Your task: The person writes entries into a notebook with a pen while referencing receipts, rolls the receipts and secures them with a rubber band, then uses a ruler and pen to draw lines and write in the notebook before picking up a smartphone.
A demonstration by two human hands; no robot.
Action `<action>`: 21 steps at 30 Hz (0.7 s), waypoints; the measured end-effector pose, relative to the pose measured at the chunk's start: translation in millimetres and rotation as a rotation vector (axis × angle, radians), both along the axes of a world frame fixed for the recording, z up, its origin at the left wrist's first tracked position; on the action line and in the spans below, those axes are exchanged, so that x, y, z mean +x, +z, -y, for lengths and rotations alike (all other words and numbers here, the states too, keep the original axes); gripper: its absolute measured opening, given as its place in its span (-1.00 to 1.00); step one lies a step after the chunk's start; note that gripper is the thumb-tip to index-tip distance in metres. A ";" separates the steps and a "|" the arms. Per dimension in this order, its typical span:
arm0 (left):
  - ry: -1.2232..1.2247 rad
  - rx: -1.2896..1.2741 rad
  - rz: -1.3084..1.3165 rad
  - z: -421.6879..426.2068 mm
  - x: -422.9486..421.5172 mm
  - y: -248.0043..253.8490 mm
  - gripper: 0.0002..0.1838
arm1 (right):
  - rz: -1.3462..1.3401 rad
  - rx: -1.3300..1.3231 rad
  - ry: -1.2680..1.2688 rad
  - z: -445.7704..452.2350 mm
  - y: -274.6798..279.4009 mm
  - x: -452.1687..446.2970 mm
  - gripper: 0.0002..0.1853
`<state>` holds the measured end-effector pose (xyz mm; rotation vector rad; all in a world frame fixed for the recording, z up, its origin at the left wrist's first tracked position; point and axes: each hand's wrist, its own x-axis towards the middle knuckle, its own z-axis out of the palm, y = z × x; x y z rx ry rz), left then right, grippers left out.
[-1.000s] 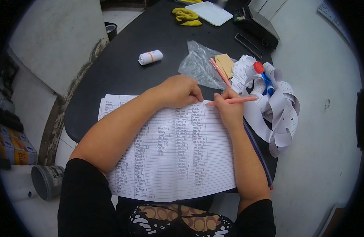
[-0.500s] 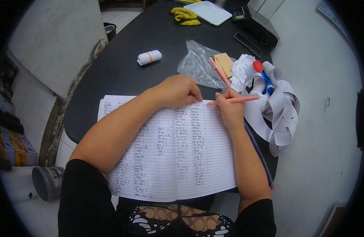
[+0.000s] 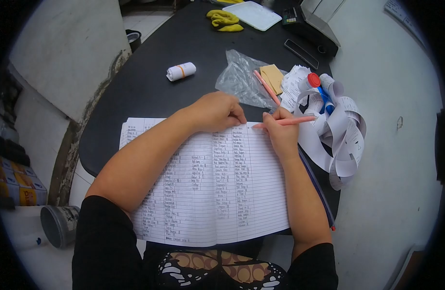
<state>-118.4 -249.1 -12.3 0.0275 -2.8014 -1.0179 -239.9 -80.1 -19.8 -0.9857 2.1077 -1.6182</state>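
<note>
An open lined notebook (image 3: 261, 203) with handwritten columns lies at the table's near edge. My right hand (image 3: 282, 133) is closed around a pink pen (image 3: 292, 120), its tip at the top of the right page beside the last written column. My left hand (image 3: 221, 112) rests on the notebook's top edge, fingers curled down and pressed together near the pen tip; whether they pinch anything is hidden. My left forearm lies across the left page and covers part of the writing.
Beyond the notebook lie a rolled paper with an orange band (image 3: 181, 71), a plastic bag (image 3: 239, 79), a second pink pen (image 3: 266, 87), tan paper (image 3: 272, 79), curled receipt strips (image 3: 345, 140), a phone (image 3: 301, 54), a yellow cloth (image 3: 225, 21), a white tray (image 3: 254, 15) and a black device (image 3: 312, 29).
The view has shifted very slightly. Both hands stay in nearly the same place, and the pen tip remains near the top of the right page.
</note>
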 end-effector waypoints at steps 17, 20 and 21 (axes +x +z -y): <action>-0.003 0.007 -0.013 0.5 -0.6 -1.7 -0.84 | -0.021 0.010 0.001 0.3 -2.5 -2.4 -0.72; 0.000 0.011 -0.011 0.0 -0.1 -0.6 -0.84 | -0.039 0.011 -0.004 0.2 -3.1 -2.8 -0.73; 0.000 0.016 -0.009 -0.2 -0.4 -0.4 -0.84 | -0.034 -0.003 -0.003 0.1 -3.4 -2.9 -0.73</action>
